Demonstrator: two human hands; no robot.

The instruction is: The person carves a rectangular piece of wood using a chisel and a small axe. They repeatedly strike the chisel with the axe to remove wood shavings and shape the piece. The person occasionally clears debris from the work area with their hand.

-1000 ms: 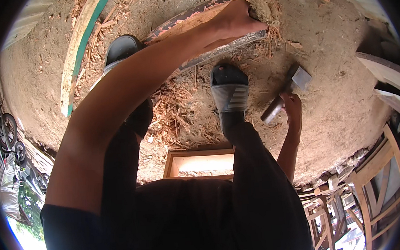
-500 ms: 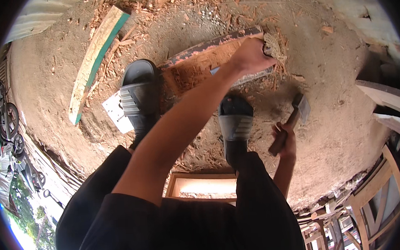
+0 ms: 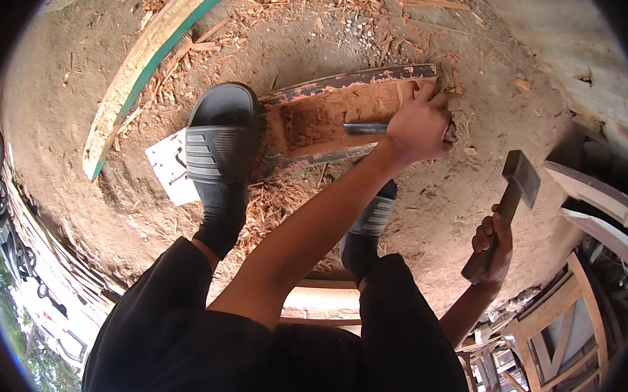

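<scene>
My left hand (image 3: 419, 121) is closed on a chisel (image 3: 364, 128), its fingers at the right end of a hollowed wooden piece (image 3: 350, 79) with chipped dark and pink paint. The chisel's blade lies in the rough hollow, pointing left. At lower right my right hand (image 3: 493, 239) grips a hammer (image 3: 521, 176) by its handle, with the squarish metal head upward, apart from the wood. My left sandalled foot (image 3: 217, 148) is against the wood's left part, beside a white board (image 3: 169, 172). My right foot (image 3: 373, 214) is below it, partly behind my left forearm.
A curved green-edged timber (image 3: 145, 73) lies at upper left among wood chips (image 3: 278, 205). At right are stacked boards (image 3: 590, 186), wooden frames (image 3: 552, 332) and a pale wall (image 3: 564, 51). A pale wooden piece (image 3: 320, 296) is behind my legs. Motorbikes (image 3: 1, 193) show at far left.
My right hand has carried the hammer rightward, away from my right foot. My left hand and wrist have shifted, leaving the chisel blade more exposed. The view has shifted, showing more of my left foot.
</scene>
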